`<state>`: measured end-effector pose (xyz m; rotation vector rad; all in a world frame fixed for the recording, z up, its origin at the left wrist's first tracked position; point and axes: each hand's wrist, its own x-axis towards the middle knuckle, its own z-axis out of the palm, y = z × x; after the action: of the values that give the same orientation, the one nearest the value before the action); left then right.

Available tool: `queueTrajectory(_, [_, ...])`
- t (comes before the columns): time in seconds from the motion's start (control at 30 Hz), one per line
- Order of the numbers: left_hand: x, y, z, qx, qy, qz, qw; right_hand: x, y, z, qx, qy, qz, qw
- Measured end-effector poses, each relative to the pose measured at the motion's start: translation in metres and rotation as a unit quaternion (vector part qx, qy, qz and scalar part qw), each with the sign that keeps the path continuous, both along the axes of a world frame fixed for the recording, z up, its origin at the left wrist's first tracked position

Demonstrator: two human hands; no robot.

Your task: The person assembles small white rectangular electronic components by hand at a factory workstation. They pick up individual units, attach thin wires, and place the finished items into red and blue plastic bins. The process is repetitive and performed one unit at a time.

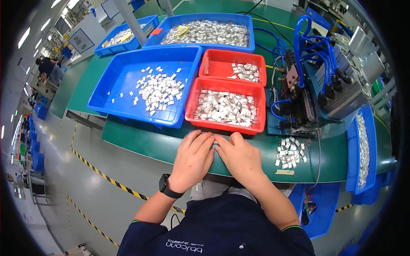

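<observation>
My hands meet at the near edge of the green table, just in front of the lower red bin (226, 128). Between the fingertips a sliver of a small white part (215, 144) shows; the fingers cover most of it. My left hand (193, 158) has its fingers pressed together, the tips on that part. From the other side, my right hand (241, 157) pinches it with thumb and index finger. Many small white parts with thin leads (222, 106) fill the lower red bin. A loose pile of similar white parts (291, 152) lies right of my right hand.
A large blue tray (111, 81) with scattered white parts stands left; behind it is a fuller blue tray (188, 19). An upper red bin (215, 57) adjoins. At right stands a machine with blue hoses (299, 47). A blue bin (352, 158) sits at the table's right end.
</observation>
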<state>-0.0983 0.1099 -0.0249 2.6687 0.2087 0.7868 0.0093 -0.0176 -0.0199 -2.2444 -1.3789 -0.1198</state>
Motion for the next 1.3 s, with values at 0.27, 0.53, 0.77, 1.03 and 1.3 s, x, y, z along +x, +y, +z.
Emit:
queueTrajectory(0.27, [0.004,0.001,0.003,0.055,0.002,-0.032,0.998,0.006,-0.035,-0.002,0.03,-0.009,0.02,0.999])
queueTrajectory(0.53, [0.017,0.01,0.013,-0.052,0.01,-0.059,0.997,0.021,-0.032,0.013,-0.006,0.179,0.007,0.984])
queueTrajectory(0.77, [0.02,0.007,0.03,-0.222,-0.004,-0.032,0.975,0.014,-0.037,-0.012,0.245,0.465,-0.067,0.848])
queueTrajectory(1.03, [0.018,-0.024,0.029,-0.685,-0.044,-0.034,0.726,0.007,-0.031,0.001,0.436,0.638,-0.018,0.634])
queueTrajectory(1.3, [0.034,-0.032,0.015,-0.77,-0.006,-0.039,0.637,0.012,-0.033,0.002,0.419,0.646,-0.026,0.638])
